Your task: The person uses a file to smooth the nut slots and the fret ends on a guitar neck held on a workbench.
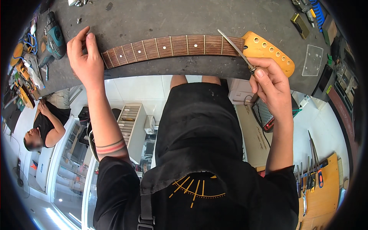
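A guitar neck (172, 46) lies across the near edge of the bench, its dark wooden fretboard facing up. It has metal frets and pale dot inlays. The yellowish headstock (264, 46), with a row of holes, points right. My left hand (86, 57) rests at the left end of the neck and hides that end; its thumb and fingers are apart. Between the thumb and fingers of my right hand (271, 81) is a thin metal file (234, 45). The file's blade slants up and left across the fretboard near the headstock; I cannot tell whether it touches.
A teal cordless drill (55, 36) lies at the left, beside a clutter of tools (23, 73). A clear plastic plate (312, 60) and a dark metal block (299, 25) lie at the right. Another person (50, 122) is at the far left. Files hang on a wooden board (326, 191).
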`<state>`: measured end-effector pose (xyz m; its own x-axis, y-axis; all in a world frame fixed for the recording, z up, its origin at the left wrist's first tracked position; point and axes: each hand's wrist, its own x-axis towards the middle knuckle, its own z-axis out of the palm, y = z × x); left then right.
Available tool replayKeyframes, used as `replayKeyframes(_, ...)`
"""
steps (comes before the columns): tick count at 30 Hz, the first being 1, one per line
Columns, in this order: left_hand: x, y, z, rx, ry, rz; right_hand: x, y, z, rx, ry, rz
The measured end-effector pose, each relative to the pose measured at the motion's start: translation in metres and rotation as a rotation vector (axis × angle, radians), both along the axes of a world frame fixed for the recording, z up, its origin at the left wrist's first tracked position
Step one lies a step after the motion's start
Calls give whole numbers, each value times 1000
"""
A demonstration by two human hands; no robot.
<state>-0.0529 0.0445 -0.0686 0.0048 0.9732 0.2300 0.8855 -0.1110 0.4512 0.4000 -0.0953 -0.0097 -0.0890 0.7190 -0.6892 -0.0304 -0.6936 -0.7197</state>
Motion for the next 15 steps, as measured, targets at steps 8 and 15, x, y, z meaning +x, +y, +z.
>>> replayKeyframes(8, -3, 4, -6, -44, 45, -31, -11, 22, -3, 377, -366, 271)
replayKeyframes(15, -2, 4, -9, -42, -22, 10, -42, 39, -4, 750, -583, 445)
